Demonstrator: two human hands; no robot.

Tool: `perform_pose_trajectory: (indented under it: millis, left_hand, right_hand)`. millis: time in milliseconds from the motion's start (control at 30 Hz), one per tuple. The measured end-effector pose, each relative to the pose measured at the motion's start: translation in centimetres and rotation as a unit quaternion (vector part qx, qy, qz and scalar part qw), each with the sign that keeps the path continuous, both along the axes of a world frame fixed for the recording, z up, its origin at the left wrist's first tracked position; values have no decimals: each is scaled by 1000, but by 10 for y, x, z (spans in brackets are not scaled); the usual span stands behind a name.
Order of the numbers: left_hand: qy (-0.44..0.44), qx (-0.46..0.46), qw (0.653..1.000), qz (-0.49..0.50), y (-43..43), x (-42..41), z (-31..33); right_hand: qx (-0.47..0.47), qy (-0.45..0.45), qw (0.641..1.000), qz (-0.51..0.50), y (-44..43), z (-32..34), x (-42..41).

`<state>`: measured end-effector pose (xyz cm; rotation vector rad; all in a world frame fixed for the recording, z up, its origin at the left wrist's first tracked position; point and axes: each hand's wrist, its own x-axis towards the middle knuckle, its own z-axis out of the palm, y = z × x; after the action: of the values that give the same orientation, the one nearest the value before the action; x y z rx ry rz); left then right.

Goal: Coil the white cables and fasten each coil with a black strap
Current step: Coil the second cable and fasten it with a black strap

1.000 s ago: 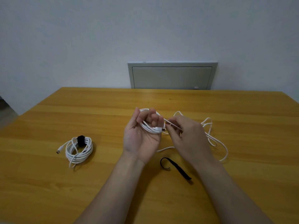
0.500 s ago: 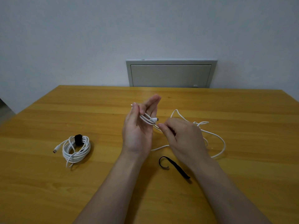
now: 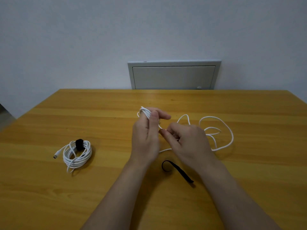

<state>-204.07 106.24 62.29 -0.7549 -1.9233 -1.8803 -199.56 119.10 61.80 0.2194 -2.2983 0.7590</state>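
My left hand (image 3: 146,135) is raised above the table's middle with several turns of a white cable (image 3: 216,130) wound round its fingers, thumb pressed on the turns. My right hand (image 3: 184,141) sits just to its right and pinches the same cable between thumb and fingers. The cable's loose remainder lies in loops on the table to the right. A loose black strap (image 3: 177,170) lies on the table below my hands, one end curled. At the left lies a finished white cable coil (image 3: 77,153) fastened with a black strap (image 3: 79,144).
The wooden table (image 3: 99,196) runs to a white wall. A grey metal panel door (image 3: 173,75) is set in the wall behind the far edge. The table's left corner drops off at the far left.
My left hand has turned so its back faces me, taking another turn of cable round the fingers. My right hand stayed close, feeding the cable. The loose loops have shifted on the table.
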Motion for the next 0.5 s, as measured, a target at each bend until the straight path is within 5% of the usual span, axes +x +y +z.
perform_pose_trajectory:
  millis: [167,500]
  left_hand:
    - [90,-167,980,54,-1,-6,-5]
    - [123,-308,939,92,-1,3,5]
  right_hand:
    - [15,-17,1000,15,4,3,5]
    - [10,5,999,35,16,3,0]
